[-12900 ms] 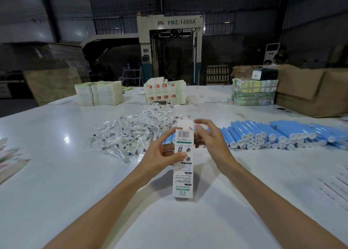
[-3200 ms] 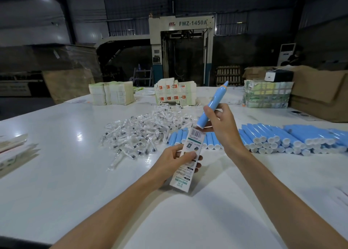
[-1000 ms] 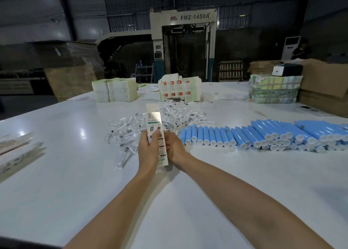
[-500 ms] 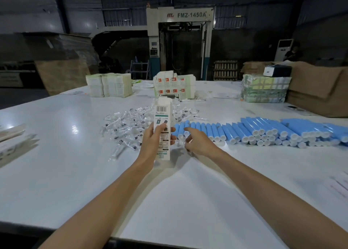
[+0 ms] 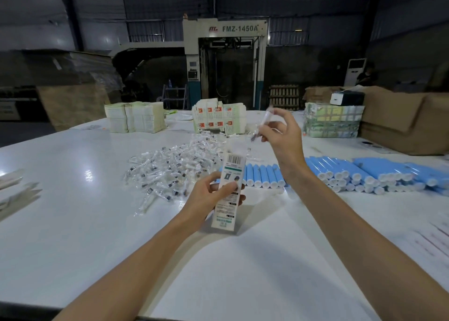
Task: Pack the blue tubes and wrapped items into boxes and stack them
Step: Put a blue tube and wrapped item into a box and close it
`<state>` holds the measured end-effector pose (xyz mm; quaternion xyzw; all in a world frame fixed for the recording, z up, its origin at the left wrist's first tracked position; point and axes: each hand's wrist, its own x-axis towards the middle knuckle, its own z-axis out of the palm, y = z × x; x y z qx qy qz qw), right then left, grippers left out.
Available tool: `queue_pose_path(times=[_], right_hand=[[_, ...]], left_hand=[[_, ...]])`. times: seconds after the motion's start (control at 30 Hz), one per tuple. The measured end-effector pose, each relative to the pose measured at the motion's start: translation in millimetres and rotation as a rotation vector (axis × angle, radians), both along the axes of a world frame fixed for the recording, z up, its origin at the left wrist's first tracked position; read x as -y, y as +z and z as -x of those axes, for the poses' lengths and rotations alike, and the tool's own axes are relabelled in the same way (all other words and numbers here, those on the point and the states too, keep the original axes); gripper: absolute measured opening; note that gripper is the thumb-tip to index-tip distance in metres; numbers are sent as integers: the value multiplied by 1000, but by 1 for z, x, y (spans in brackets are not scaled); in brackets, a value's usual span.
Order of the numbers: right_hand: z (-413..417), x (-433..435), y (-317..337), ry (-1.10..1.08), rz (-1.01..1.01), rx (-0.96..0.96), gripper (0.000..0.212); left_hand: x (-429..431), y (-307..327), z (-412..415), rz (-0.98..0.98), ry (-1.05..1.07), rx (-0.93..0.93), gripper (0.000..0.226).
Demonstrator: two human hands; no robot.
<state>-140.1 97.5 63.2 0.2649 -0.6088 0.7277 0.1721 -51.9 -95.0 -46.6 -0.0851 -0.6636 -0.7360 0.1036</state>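
The left hand (image 5: 206, 196) grips the tilted box (image 5: 224, 213); its top is blurred, contents unseen. At its 1 o'clock, the right hand (image 5: 284, 138) pinches a wrapped item (image 5: 263, 121). Loose blue tubes (image 5: 262, 177) lie on the table (image 5: 73, 223) at 3 o'clock, the wrapped pile (image 5: 175, 167) at 10.

A white printed box (image 5: 225, 213), tilted, sits in the left hand (image 5: 203, 197); the right hand (image 5: 284, 141) pinches one clear-wrapped item (image 5: 263, 121) above it. Behind lie heaped wrapped items (image 5: 170, 170) beside rows of capped blue tubes (image 5: 379, 172).
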Motion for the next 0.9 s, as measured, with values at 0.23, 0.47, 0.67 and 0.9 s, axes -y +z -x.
queue_pose_path(times=[0.23,0.47,0.67,0.9], right_hand=[[-11,11,0,-58,-348,-172,38],[-14,15,-10,27,-464,-166,29],[-13,12,-15,-27,-571,-244,6],[-24,2,-44,-83,-448,-190,28]], left_hand=[[-6,1,-3,25,-26,-8,54],[-4,-1,0,20,-24,-6,48],[-5,0,0,32,-24,-13,42],[-4,-2,1,7,-29,-18,45]])
